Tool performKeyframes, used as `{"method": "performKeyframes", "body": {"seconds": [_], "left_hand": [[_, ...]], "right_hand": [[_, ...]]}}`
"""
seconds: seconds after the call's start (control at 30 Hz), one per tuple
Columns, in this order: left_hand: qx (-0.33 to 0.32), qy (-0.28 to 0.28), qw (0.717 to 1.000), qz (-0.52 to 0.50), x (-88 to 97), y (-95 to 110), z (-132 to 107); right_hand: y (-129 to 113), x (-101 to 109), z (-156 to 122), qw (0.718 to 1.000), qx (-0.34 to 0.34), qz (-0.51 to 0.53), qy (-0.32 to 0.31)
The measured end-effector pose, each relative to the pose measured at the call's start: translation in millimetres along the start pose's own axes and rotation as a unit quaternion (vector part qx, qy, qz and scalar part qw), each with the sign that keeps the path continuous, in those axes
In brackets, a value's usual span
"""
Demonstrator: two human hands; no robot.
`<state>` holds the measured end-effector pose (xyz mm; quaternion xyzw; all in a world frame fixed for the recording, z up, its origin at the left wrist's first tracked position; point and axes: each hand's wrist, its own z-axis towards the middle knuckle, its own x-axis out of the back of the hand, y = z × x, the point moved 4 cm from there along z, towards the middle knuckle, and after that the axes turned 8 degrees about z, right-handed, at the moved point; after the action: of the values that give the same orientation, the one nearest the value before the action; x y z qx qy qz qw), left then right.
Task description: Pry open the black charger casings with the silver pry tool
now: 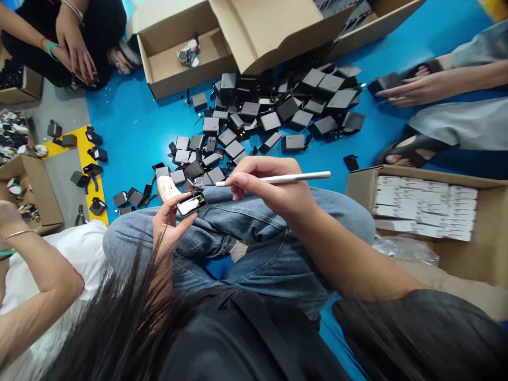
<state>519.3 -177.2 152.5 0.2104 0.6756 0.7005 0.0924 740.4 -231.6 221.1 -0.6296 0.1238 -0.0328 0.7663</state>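
My left hand (pixel 170 225) is closed around an opened black charger housing (pixel 192 204), tilted over my left thigh. A white block and some small parts show inside the housing. In my right hand (pixel 270 186) is a slim silver pen-shaped tool (pixel 304 177), pinched between thumb and fingers and lying nearly level. Its thin end points left at the housing; whether it touches anything there I cannot tell. Just behind the housing sits a pale rounded object (pixel 166 188), perhaps a shoe tip. Many black charger blocks (pixel 270 121) lie heaped beyond my knees.
An open cardboard box (pixel 190 79) stands behind the heap with a few parts inside. At right, another box (pixel 488 254) holds rows of white pieces (pixel 426 206). Co-workers sit around, one person's hand (pixel 416 89) at right holding a black block. Pliers (pixel 80 216) lie at left.
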Motion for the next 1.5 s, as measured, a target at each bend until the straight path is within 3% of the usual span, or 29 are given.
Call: {"method": "performKeyframes", "body": {"seconds": [0.13,0.3,0.43,0.63,0.97,1.1,1.33,1.5], "left_hand": [[-0.022,0.018,0.999,0.017,4.4,1,-1],[-0.088,0.007,0.992,0.095,9.4,9,-2],[-0.154,-0.016,0.981,0.114,8.3,20,-2],[-0.192,-0.030,0.976,0.101,5.6,22,-2],[-0.187,-0.030,0.978,0.087,5.2,23,-2],[-0.162,-0.013,0.980,0.110,5.5,24,-4],[-0.120,-0.023,0.989,0.078,5.8,7,-7],[-0.084,-0.012,0.994,0.074,6.6,13,-8]], "right_hand": [[-11,-4,-4,0.986,0.077,-0.131,-0.063],[-19,-12,-11,0.955,0.125,-0.206,-0.171],[-17,-14,-12,0.944,0.114,-0.227,-0.212],[-13,-17,-14,0.935,0.110,-0.236,-0.240],[-7,-18,-14,0.929,0.106,-0.262,-0.239],[-6,-19,-15,0.926,0.122,-0.266,-0.240],[-2,-20,-14,0.921,0.135,-0.276,-0.241],[2,-21,-14,0.918,0.127,-0.276,-0.256]]}}
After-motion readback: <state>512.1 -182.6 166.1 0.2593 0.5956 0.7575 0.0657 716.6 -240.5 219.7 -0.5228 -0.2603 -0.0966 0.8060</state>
